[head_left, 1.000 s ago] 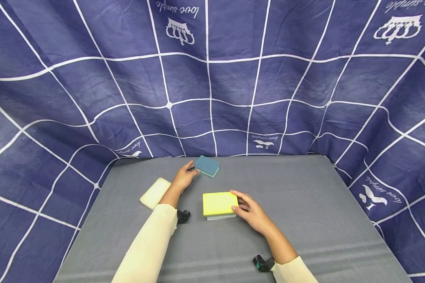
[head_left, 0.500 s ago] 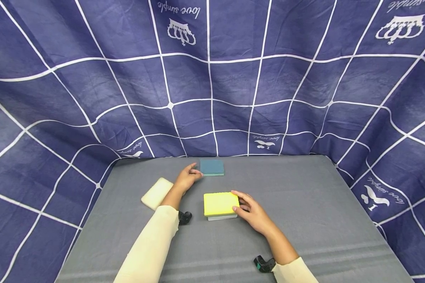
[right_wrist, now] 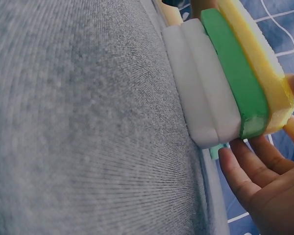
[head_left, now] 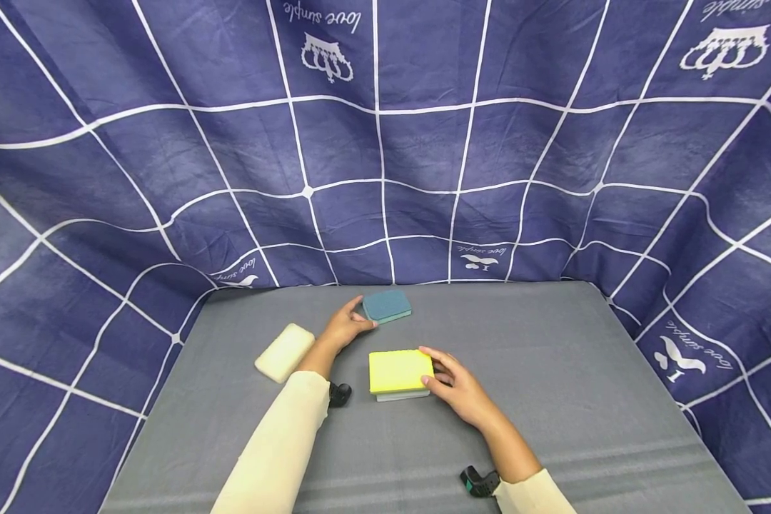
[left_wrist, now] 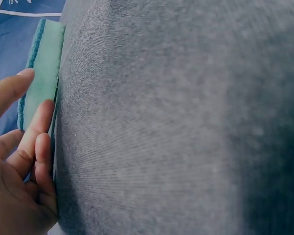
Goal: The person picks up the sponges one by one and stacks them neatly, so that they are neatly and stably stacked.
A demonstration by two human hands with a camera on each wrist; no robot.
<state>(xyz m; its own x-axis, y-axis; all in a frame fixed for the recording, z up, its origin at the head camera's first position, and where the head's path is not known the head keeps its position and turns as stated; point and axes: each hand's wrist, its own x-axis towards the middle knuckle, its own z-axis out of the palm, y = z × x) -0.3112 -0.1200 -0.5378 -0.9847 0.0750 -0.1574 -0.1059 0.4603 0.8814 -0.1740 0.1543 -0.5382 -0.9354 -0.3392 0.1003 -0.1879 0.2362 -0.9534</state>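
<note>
At the back of the grey table, a teal sponge [head_left: 387,304] lies slightly turned; its pale green side face [left_wrist: 45,73] shows in the left wrist view. My left hand [head_left: 343,326] pinches its near left corner between thumb and a finger, the other fingers bent. Nearer me stands a stack: a yellow sponge [head_left: 400,371] on top, a green layer [right_wrist: 237,73], then two white blocks [right_wrist: 198,88] beneath. My right hand [head_left: 457,389] holds the stack's right end, thumb at the front corner of the yellow sponge and index finger at the back. Lower fingertips reach the layers beneath.
A cream sponge [head_left: 285,353] lies to the left, beside my left forearm. A grey cloth covers the table [head_left: 520,335]. A blue curtain [head_left: 424,150] with white lines hangs behind and along both sides. Each wrist carries a black device [head_left: 478,481].
The teal sponge has turned counterclockwise and shifted slightly right. My left hand has moved right with it, thumb now at its front edge. The right hand and stack stay put.
</note>
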